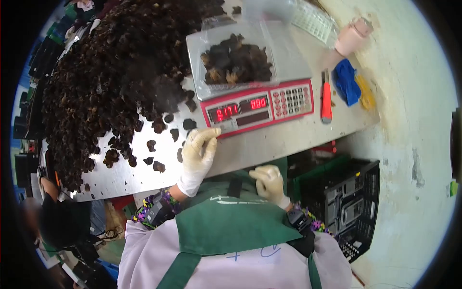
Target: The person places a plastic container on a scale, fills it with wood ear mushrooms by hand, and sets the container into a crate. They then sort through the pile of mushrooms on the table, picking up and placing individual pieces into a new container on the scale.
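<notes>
A digital weighing scale point(255, 113) with a red frame and lit red digits stands on the metal table. On its pan sits a clear plastic tray point(195, 67) holding dark, dried mushroom-like pieces point(238, 60). My left hand point(198, 154), in a whitish glove, is at the scale's lower left corner; its index fingertip reaches the front edge, by the display. Thumb and index are apart, with nothing seen between them. My right hand point(270, 183), also gloved, hovers before the green apron point(231, 226) below the table edge. Its fingers are curled in, and no object shows in them.
A large heap of dark dried pieces point(110, 82) covers the table's left, with loose ones near its edge. Right of the scale lie an orange-handled cutter point(327, 103), a blue cloth-like bundle point(346, 82) and a pink bottle point(353, 37). Black crates point(353, 207) stand below, beside the wall.
</notes>
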`<action>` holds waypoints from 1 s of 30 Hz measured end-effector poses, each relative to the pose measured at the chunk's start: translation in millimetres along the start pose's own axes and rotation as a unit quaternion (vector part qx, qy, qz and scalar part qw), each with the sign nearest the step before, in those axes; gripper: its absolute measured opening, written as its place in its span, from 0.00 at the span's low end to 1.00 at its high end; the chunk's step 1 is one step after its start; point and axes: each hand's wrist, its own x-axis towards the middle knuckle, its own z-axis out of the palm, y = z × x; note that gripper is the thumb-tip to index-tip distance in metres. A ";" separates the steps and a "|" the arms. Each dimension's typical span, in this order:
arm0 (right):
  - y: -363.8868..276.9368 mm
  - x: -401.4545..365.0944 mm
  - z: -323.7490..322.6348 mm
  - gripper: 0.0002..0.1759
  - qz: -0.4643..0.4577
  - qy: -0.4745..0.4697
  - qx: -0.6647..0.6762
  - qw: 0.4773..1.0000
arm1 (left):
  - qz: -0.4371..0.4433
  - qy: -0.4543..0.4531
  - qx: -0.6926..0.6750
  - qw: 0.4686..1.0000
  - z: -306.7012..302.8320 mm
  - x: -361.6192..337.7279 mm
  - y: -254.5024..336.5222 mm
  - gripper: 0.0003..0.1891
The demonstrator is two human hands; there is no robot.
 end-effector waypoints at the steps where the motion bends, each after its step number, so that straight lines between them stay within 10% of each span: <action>1: -1.1 0.8 1.7 0.15 0.046 0.000 0.003 0.999 | -0.002 -0.001 0.003 1.000 -0.2 -2.3 -2.3 0.11; 8: 11.4 2.2 -13.0 0.10 0.380 0.067 0.340 0.858 | -0.067 0.001 -0.036 0.997 -9.1 -24.9 -19.9 0.10; 12: 21.1 -1.1 -21.2 0.13 0.411 0.123 0.480 0.765 | -0.104 0.012 -0.066 0.992 -11.0 -25.9 -17.5 0.10; 14: 18.5 1.1 -25.5 0.11 0.419 0.108 0.453 0.779 | -0.054 0.010 -0.030 0.998 -11.0 -25.6 -17.6 0.10; 16: 8.6 9.7 -30.0 0.10 0.206 -0.011 0.094 0.974 | -0.043 -0.029 0.014 0.999 -11.9 -27.6 -14.0 0.12; 21: -9.8 12.4 9.5 0.13 0.147 -0.110 -0.167 0.969 | 0.033 -0.096 0.084 0.991 -2.6 -29.6 -2.5 0.10; 25: -13.1 15.6 9.3 0.09 0.155 -0.076 -0.096 0.980 | 0.032 -0.130 0.063 0.989 -3.1 -31.8 5.9 0.11; 30: -48.0 58.1 -34.1 0.17 0.110 -0.105 0.096 0.984 | -0.260 -0.323 -0.239 0.878 -6.2 -34.1 21.8 0.30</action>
